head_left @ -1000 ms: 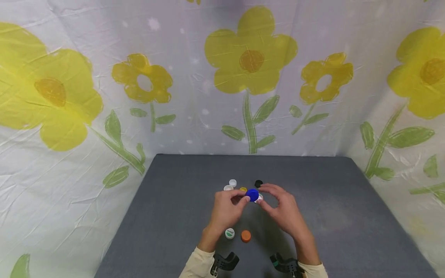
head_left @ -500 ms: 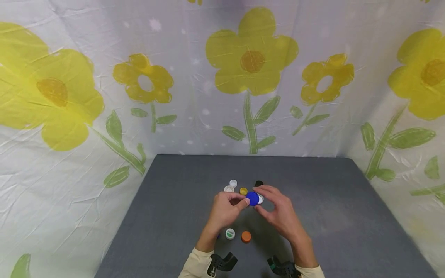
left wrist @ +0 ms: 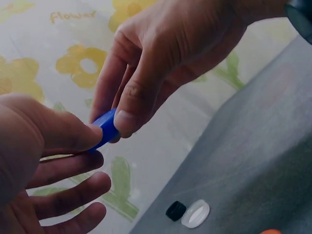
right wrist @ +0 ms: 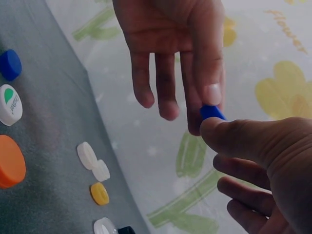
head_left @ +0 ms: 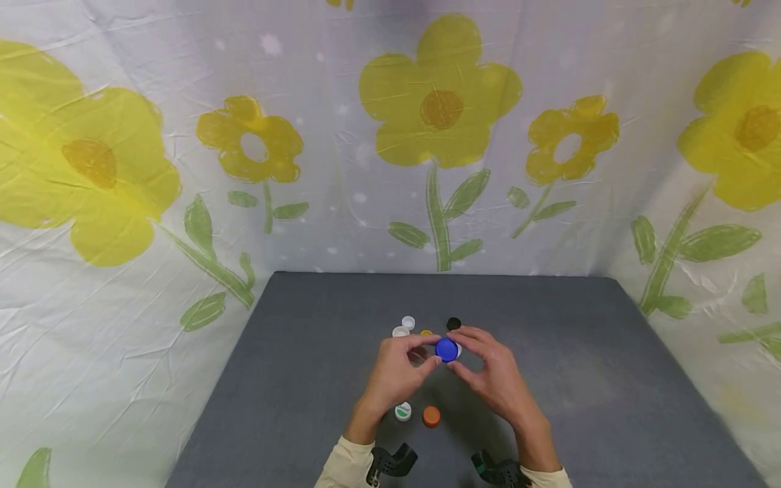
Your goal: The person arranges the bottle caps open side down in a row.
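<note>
A blue bottle cap (head_left: 447,350) is held up between both hands over the dark table. My left hand (head_left: 395,374) pinches its left side with thumb and forefinger. From the right, my right hand (head_left: 502,379) grips the opposite side in the same way. In the left wrist view the blue cap (left wrist: 108,128) is tilted, with a thumb on it from each hand. Seen by the right wrist camera, most of the cap (right wrist: 211,112) is hidden behind the thumbs. Behind it, a white cap (head_left: 459,350) is partly covered.
Nearer me lie an orange cap (head_left: 431,416) and a white cap with green print (head_left: 403,411). A second blue cap (right wrist: 10,65) is beside them. Farther back are two white caps (head_left: 401,331), a yellow cap (head_left: 426,333) and a black cap (head_left: 453,324). Flowered cloth (head_left: 342,203) walls the table.
My right thumb and fingers, apart from the blue cap a second ago, now grip its right side. The cap has shifted slightly right, while the left hand keeps its hold.
</note>
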Available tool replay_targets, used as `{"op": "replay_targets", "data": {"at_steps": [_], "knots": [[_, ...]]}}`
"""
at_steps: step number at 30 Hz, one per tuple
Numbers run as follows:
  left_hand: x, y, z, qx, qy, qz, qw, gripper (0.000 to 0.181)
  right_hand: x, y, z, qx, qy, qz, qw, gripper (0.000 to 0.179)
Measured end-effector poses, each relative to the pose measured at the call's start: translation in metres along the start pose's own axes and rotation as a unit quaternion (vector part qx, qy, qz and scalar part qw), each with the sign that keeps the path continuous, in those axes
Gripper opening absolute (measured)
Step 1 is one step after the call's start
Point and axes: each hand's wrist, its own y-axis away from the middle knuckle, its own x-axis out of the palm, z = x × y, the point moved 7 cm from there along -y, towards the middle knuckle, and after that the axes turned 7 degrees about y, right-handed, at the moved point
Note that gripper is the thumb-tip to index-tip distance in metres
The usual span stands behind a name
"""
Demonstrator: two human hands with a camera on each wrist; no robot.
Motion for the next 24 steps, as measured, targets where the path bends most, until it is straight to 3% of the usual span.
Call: {"op": "replay_targets", "data": {"at_steps": [5, 11, 14, 17, 21, 24], "knots": [[0.003, -0.001, -0.004, 0.034, -0.046, 0.025, 0.9980, 0.033, -0.001, 0.002, -0.003, 0.013, 0.004, 0.004, 0.9999, 0.047], [0.011, -0.004, -0.005, 0.038, -0.099, 0.056, 0.9928, 0.032, -0.005, 0.005, -0.006, 0.022, 0.031, 0.010, 0.9992, 0.043], [0.018, -0.004, -0.004, 0.048, -0.133, 0.071, 0.9875, 0.033, -0.009, 0.007, -0.007, 0.019, 0.041, 0.018, 0.9988, 0.041], [0.026, -0.003, -0.004, 0.077, -0.172, 0.083, 0.9785, 0.034, -0.011, 0.010, -0.009, 0.018, 0.049, 0.035, 0.9980, 0.039], [0.037, -0.001, -0.004, 0.103, -0.198, 0.104, 0.9693, 0.033, -0.011, 0.018, -0.015, 0.026, 0.052, 0.069, 0.9959, 0.036], [0.045, 0.000, -0.003, 0.106, -0.209, 0.119, 0.9649, 0.032, -0.008, 0.022, -0.019, 0.042, 0.055, 0.097, 0.9929, 0.035]]}}
